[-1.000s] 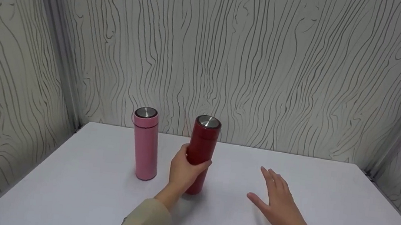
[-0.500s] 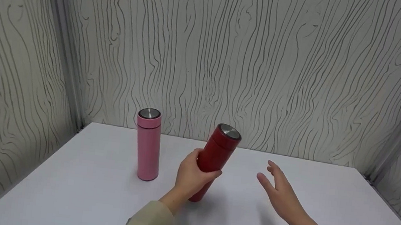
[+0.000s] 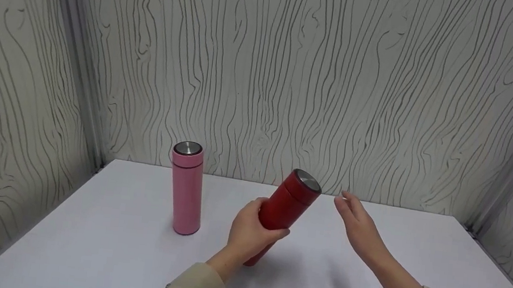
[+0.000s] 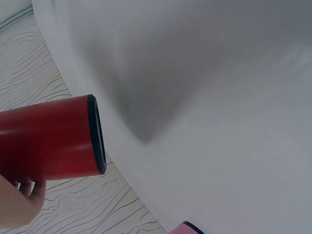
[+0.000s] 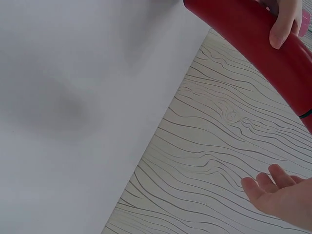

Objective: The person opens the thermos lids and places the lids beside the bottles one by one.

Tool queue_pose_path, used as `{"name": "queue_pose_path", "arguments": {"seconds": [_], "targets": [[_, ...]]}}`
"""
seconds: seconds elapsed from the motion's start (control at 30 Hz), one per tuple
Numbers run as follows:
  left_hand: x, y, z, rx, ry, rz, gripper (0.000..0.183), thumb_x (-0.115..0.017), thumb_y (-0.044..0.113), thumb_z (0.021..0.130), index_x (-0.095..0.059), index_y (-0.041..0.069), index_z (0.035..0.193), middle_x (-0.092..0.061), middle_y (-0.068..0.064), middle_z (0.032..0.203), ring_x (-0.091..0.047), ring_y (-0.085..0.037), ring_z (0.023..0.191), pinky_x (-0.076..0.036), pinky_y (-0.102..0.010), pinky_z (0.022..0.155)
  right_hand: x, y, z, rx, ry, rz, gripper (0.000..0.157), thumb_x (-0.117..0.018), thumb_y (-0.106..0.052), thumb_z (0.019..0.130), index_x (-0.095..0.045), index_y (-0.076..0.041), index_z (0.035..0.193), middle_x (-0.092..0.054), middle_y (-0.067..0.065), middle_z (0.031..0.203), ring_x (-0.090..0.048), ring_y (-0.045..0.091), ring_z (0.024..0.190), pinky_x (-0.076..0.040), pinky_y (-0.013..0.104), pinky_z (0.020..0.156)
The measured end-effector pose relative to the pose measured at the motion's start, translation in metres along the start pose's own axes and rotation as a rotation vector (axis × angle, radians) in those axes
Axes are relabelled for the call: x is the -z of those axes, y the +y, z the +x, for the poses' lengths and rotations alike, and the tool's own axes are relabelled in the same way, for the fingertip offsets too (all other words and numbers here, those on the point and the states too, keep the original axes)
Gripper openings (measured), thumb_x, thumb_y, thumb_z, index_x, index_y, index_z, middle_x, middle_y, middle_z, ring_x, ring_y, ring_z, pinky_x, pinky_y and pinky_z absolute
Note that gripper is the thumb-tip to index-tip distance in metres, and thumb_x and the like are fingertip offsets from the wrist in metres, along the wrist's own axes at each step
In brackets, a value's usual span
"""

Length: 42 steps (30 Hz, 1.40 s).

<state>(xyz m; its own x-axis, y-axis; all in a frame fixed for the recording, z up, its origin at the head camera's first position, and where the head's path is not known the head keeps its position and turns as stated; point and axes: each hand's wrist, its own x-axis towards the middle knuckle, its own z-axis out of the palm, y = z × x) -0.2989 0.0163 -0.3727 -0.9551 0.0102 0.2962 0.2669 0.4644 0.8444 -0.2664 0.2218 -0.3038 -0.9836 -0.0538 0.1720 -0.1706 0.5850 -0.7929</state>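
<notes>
My left hand (image 3: 251, 231) grips a red thermos flask (image 3: 289, 202) around its middle, the thumb on the near side. The flask leans to the right, its silver-topped lid toward the right hand. Its dark-edged base (image 4: 96, 134) shows above the table in the left wrist view. My right hand (image 3: 363, 229) hovers to the right of the lid, palm turned toward it, fingers extended and holding nothing. In the right wrist view that hand (image 5: 280, 195) is apart from the red flask (image 5: 258, 39). A pink thermos flask (image 3: 187, 194) stands upright on the table to the left.
A white table (image 3: 98, 242) carries the pink flask. Behind it rises a panel (image 3: 264, 68) with a wood-grain line pattern, and similar panels close off the left and right sides. Soft shadows of the hands fall on the tabletop.
The red flask has gone from nearly upright to tilted right, moving right with the left hand. The right hand has turned its palm toward the flask and risen slightly. The pink flask stays put.
</notes>
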Motion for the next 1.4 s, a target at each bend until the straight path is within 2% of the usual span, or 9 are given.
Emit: {"name": "queue_pose_path", "arguments": {"seconds": [0.13, 0.23, 0.5, 0.63, 0.8, 1.0, 1.13, 1.27, 1.4], "targets": [[-0.004, 0.0, -0.001, -0.015, -0.016, -0.002, 0.06, -0.081, 0.031, 0.069, -0.053, 0.022, 0.121, -0.061, 0.005, 0.111, -0.056, -0.017, 0.105, -0.052, -0.042, 0.087, 0.0, -0.001, 0.003, 0.007, -0.005, 0.023, 0.068, -0.025, -0.048, 0.1, -0.017, 0.0, 0.146, -0.024, 0.025, 0.15, -0.019, 0.041, 0.14, -0.02, 0.058, 0.111], [-0.007, 0.001, -0.001, -0.016, -0.029, -0.003, 0.06, -0.081, 0.031, 0.069, -0.053, 0.022, 0.121, -0.061, 0.006, 0.111, -0.056, -0.016, 0.105, -0.052, -0.041, 0.087, 0.001, -0.002, 0.006, 0.01, -0.004, 0.039, 0.067, -0.025, -0.047, 0.1, -0.018, 0.001, 0.146, -0.027, 0.025, 0.149, -0.02, 0.041, 0.141, -0.02, 0.058, 0.111], [-0.011, 0.005, 0.0, -0.039, -0.025, 0.046, 0.059, -0.08, 0.032, 0.069, -0.053, 0.021, 0.121, -0.062, 0.006, 0.109, -0.057, -0.015, 0.103, -0.052, -0.04, 0.087, 0.001, -0.009, 0.013, 0.038, -0.002, 0.095, 0.067, -0.027, -0.045, 0.1, -0.018, 0.004, 0.145, -0.036, 0.027, 0.143, -0.034, 0.039, 0.135, -0.029, 0.055, 0.109], [-0.013, 0.007, -0.002, -0.044, -0.021, 0.053, 0.061, -0.081, 0.032, 0.069, -0.053, 0.021, 0.122, -0.061, 0.005, 0.11, -0.056, -0.016, 0.104, -0.052, -0.039, 0.086, -0.001, -0.014, 0.015, 0.058, -0.002, 0.103, 0.064, -0.03, -0.044, 0.1, -0.023, 0.003, 0.144, -0.042, 0.024, 0.141, -0.039, 0.036, 0.132, -0.035, 0.052, 0.106], [-0.015, 0.012, -0.002, -0.046, -0.017, 0.064, 0.063, -0.081, 0.035, 0.068, -0.053, 0.021, 0.122, -0.062, 0.005, 0.11, -0.056, -0.016, 0.103, -0.053, -0.039, 0.085, -0.002, -0.021, 0.018, 0.062, -0.004, 0.085, 0.062, -0.036, -0.044, 0.098, -0.031, 0.001, 0.141, -0.045, 0.021, 0.138, -0.041, 0.035, 0.13, -0.038, 0.05, 0.105], [-0.016, 0.015, -0.003, -0.042, -0.009, 0.063, 0.063, -0.083, 0.035, 0.066, -0.053, 0.021, 0.12, -0.062, 0.004, 0.109, -0.057, -0.016, 0.102, -0.054, -0.04, 0.084, -0.003, -0.032, 0.02, 0.034, 0.034, 0.038, 0.068, -0.052, -0.046, 0.092, -0.038, 0.001, 0.138, -0.053, 0.02, 0.129, -0.049, 0.034, 0.121, -0.044, 0.049, 0.099], [-0.015, 0.016, -0.004, -0.06, -0.008, 0.075, 0.062, -0.083, 0.036, 0.066, -0.053, 0.022, 0.118, -0.062, 0.005, 0.109, -0.058, -0.016, 0.102, -0.054, -0.039, 0.084, -0.004, -0.035, 0.019, 0.02, 0.058, 0.01, 0.071, -0.058, -0.047, 0.088, -0.04, 0.002, 0.137, -0.054, 0.02, 0.127, -0.051, 0.035, 0.118, -0.046, 0.047, 0.097], [-0.013, 0.017, -0.005, -0.071, -0.019, 0.08, 0.063, -0.083, 0.037, 0.066, -0.053, 0.023, 0.119, -0.062, 0.007, 0.11, -0.058, -0.015, 0.102, -0.054, -0.037, 0.085, -0.003, -0.035, 0.019, 0.039, 0.082, -0.001, 0.065, -0.06, -0.044, 0.088, -0.046, 0.001, 0.133, -0.057, 0.019, 0.124, -0.054, 0.033, 0.114, -0.049, 0.045, 0.094], [-0.011, 0.018, -0.004, -0.068, -0.069, 0.047, 0.06, -0.082, 0.037, 0.067, -0.053, 0.023, 0.119, -0.063, 0.006, 0.109, -0.058, -0.014, 0.1, -0.054, -0.037, 0.084, -0.002, -0.034, 0.02, 0.086, 0.098, 0.0, 0.055, -0.06, -0.038, 0.089, -0.051, -0.001, 0.129, -0.06, 0.017, 0.119, -0.057, 0.028, 0.108, -0.051, 0.04, 0.091]]}}
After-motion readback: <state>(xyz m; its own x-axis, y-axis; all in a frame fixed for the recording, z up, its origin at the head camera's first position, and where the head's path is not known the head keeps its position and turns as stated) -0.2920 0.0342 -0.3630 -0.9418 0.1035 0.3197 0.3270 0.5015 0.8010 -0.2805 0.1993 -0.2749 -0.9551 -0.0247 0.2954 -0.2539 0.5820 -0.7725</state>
